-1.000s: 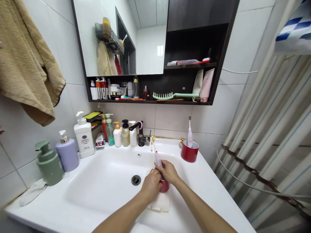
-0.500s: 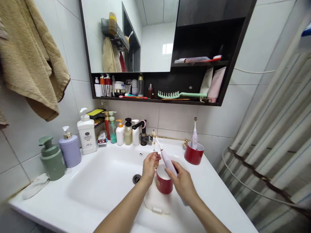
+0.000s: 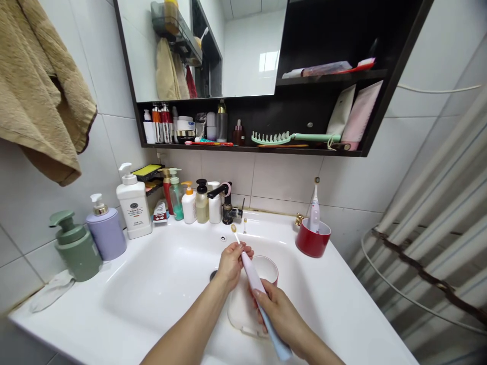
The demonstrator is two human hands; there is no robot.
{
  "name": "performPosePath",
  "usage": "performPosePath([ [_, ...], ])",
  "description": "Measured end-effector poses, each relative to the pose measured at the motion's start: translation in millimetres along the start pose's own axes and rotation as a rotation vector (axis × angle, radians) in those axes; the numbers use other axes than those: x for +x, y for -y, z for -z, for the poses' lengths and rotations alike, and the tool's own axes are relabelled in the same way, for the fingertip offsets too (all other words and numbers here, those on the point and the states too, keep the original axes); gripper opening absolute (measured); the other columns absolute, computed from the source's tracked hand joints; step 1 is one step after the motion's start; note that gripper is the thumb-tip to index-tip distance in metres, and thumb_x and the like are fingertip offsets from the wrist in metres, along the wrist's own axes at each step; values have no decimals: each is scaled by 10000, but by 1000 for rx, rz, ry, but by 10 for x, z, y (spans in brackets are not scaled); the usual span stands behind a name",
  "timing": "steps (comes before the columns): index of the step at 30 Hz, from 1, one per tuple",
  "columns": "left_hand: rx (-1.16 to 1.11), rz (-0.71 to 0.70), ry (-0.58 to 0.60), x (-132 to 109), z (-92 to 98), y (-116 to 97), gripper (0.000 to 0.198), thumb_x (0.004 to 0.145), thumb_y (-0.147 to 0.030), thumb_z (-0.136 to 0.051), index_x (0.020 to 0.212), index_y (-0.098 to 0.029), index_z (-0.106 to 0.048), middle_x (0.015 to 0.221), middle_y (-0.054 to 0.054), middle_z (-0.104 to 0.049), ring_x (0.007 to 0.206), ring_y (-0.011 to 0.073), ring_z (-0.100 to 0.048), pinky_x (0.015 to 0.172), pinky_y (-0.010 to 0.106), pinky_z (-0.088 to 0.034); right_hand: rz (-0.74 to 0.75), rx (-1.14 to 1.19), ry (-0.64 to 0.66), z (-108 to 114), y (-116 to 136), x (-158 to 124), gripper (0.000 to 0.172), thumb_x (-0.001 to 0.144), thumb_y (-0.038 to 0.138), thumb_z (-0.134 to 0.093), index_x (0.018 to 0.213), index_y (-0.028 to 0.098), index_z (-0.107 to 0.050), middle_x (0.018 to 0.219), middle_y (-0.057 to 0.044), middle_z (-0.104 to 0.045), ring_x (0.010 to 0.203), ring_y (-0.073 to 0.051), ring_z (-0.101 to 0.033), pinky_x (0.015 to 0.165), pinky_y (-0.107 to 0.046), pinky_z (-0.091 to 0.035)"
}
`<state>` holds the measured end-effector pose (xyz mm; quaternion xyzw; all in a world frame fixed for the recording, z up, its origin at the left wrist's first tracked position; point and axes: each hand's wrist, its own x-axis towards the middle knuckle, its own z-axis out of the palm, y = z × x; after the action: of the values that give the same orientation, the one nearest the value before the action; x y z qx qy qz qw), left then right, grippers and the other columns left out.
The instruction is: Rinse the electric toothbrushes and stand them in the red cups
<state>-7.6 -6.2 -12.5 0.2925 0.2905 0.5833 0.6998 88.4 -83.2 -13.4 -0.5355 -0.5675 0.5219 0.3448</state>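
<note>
An electric toothbrush (image 3: 251, 271), pink shading to pale blue, slants over the sink with its brush head up and away from me. My right hand (image 3: 279, 306) is wrapped round the handle's middle. The fingers of my left hand (image 3: 230, 266) pinch it at the neck, where the white brush head joins the handle. Behind the toothbrush stands a red cup (image 3: 274, 271), white inside, partly hidden. It is on a whitish tray or lid (image 3: 236, 314) in the sink (image 3: 163, 284).
Another red cup (image 3: 310, 242) holding a second electric toothbrush (image 3: 314, 213) stands on the right counter. A small spare brush head (image 3: 245, 226) is near the black faucet (image 3: 227, 203). Pump bottles (image 3: 135, 208) line the left and back. The mirror cabinet (image 3: 251, 148) hangs above.
My right hand has brought the toothbrush lower and leftward. My left fingers, earlier apart from it, now grip its neck. The camera view has shifted slightly.
</note>
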Motion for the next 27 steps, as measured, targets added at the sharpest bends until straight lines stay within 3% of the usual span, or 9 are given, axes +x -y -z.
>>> performPosePath([
  [5, -32, -53, -80, 22, -3, -28, 67, 610, -164, -491, 643, -122, -450, 531, 10, -536, 504, 105, -533, 565, 250, -417, 84, -134, -93, -14, 19, 2, 261, 686, 333, -351, 885, 180, -420, 556, 28, -400, 408, -73, -396, 356, -183, -323],
  [9, -49, -48, -91, 17, -9, -30, 46, 607, -146, -486, 623, -120, -451, 510, 5, -526, 490, 101, -529, 538, 230, -416, 18, -39, -7, -35, 4, 15, 253, 710, 356, -292, 831, 171, -416, 585, 28, -402, 379, -55, -390, 340, -179, -327],
  [13, -56, -54, -106, 16, -13, -30, 22, 618, -131, -470, 615, -118, -452, 503, 3, -521, 484, 98, -528, 526, 224, -418, 47, -101, -66, -52, 10, 17, 237, 698, 345, -326, 849, 178, -402, 552, 43, -388, 373, -50, -385, 337, -165, -319],
  [17, -62, -37, -148, 20, -21, -33, 21, 634, -111, -449, 615, -120, -449, 488, -7, -511, 466, 91, -522, 518, 223, -420, -53, -22, 18, -54, 11, 20, 252, 714, 371, -267, 821, 180, -390, 586, 30, -397, 370, -52, -392, 327, -175, -325],
  [22, -62, -56, -185, 23, -38, -29, 52, 656, -98, -425, 617, -122, -450, 490, -3, -514, 472, 94, -529, 526, 225, -427, 86, -171, -103, -46, -25, 38, 227, 699, 326, -328, 864, 191, -406, 553, 38, -394, 360, -52, -386, 348, -176, -323],
  [27, -48, -20, -259, 37, -23, -24, 72, 664, -81, -416, 612, -113, -455, 489, 3, -513, 463, 82, -525, 529, 206, -427, -72, -1, 38, -77, 1, 32, 257, 724, 361, -245, 849, 186, -387, 600, 25, -400, 358, -54, -396, 315, -182, -323],
])
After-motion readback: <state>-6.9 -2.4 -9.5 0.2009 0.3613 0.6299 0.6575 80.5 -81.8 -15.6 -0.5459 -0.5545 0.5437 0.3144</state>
